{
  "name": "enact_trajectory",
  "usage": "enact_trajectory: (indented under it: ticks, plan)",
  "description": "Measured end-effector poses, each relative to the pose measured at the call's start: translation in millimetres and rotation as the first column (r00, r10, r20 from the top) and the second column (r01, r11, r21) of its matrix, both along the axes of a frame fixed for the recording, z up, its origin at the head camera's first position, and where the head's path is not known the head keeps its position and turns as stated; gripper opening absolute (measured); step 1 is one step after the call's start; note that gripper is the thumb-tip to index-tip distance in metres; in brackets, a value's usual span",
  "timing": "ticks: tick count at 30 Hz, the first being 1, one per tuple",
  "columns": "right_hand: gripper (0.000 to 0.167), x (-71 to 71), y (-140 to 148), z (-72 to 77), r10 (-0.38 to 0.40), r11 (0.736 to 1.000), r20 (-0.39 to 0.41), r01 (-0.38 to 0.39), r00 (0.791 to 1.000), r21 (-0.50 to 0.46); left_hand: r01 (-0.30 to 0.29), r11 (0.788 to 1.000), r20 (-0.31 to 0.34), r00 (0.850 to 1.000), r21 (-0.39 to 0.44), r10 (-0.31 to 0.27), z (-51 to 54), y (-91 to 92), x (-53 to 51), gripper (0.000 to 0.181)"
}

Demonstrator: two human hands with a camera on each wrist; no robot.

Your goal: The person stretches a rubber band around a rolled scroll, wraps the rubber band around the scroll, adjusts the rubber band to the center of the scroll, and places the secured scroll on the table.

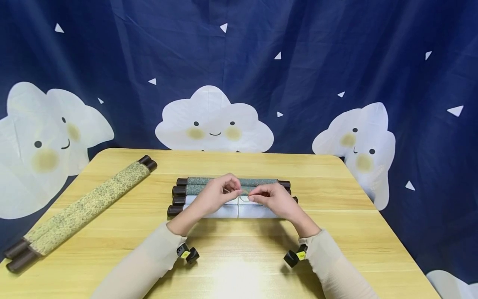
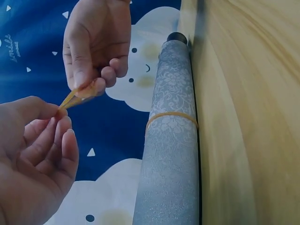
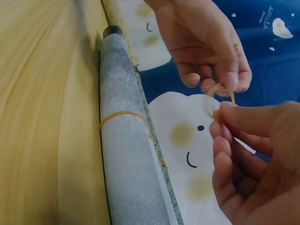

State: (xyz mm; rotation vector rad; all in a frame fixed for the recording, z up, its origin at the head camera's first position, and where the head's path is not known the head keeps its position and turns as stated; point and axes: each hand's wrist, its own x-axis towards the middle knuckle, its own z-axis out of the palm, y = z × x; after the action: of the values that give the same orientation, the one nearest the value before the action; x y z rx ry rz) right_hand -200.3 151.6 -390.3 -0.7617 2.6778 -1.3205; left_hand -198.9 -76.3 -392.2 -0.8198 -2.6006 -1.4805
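Between both hands a thin yellow rubber band [image 2: 71, 99] is stretched, above the rolled scrolls. My left hand [image 1: 218, 193] pinches one end between thumb and forefinger. The other end is pinched by my right hand [image 1: 276, 199], its remaining fingers curled. Below them lies a pale blue-grey scroll [image 1: 257, 211] with a white floral pattern and dark end knobs, rolled in from both ends. Another rubber band [image 3: 123, 112] circles its middle. Right behind it lies a green-grey scroll [image 1: 257, 182], partly hidden by the hands.
A yellow patterned scroll [image 1: 89, 203] with dark brown ends lies slanted along the left side of the wooden table [image 1: 336, 249]. Behind the table hangs a dark blue curtain [image 1: 291, 79] with white clouds and triangles.
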Motion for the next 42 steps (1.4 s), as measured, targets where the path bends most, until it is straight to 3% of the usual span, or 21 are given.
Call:
enact_trajectory:
  ticks: [7, 15, 20, 24, 28, 32, 36, 39, 42]
  plan:
    - [0.016, -0.2, 3, 0.9, -0.112, 0.986, -0.049, 0.105, 0.992, -0.128, -0.014, 0.991, -0.005, 1.000, -0.131, 0.013, -2.6, -0.3, -2.7, 0.014]
    - [0.014, -4.7, 8, 4.0, -0.230, 0.959, -0.132, 0.201, 0.964, -0.201, -0.097, 0.987, -0.013, 0.995, -0.132, 0.096, -3.5, -4.6, -4.9, 0.008]
    - [0.019, -5.3, 12, 7.1, -0.282, 0.932, -0.114, 0.244, 0.953, -0.266, -0.072, 0.986, 0.000, 0.997, -0.150, 0.073, -2.1, -6.4, -5.3, 0.007]
    - [0.019, -3.6, 8, 5.6, -0.245, 0.952, -0.151, 0.208, 0.958, -0.223, -0.053, 0.984, 0.010, 0.998, -0.170, 0.055, -2.8, -5.8, -5.7, 0.006]
    - [0.014, 0.6, 2, 4.2, -0.179, 0.978, -0.166, 0.157, 0.970, -0.141, -0.051, 0.992, 0.018, 0.998, -0.114, 0.054, -4.9, -5.4, -6.5, 0.017]
    - [0.011, 6.5, -5, 4.2, -0.109, 0.992, -0.180, 0.096, 0.978, -0.078, 0.020, 0.998, 0.007, 1.000, -0.063, -0.019, -5.5, -3.3, -5.5, 0.028]
    - [0.012, 11.5, -9, 5.2, -0.062, 0.998, -0.209, 0.054, 0.976, -0.042, 0.085, 0.992, -0.034, 0.996, -0.095, -0.088, -6.1, -0.8, -3.6, 0.018]
    - [0.010, 14.0, -10, 7.1, -0.054, 0.998, -0.212, 0.046, 0.976, -0.043, 0.085, 0.992, -0.049, 0.995, -0.093, -0.089, -6.7, 0.1, -2.5, 0.008]
    - [0.010, 14.9, -11, 8.6, -0.052, 0.998, -0.203, 0.043, 0.978, -0.049, 0.082, 0.994, -0.028, 0.996, -0.067, -0.084, -7.2, 0.6, -1.6, 0.010]
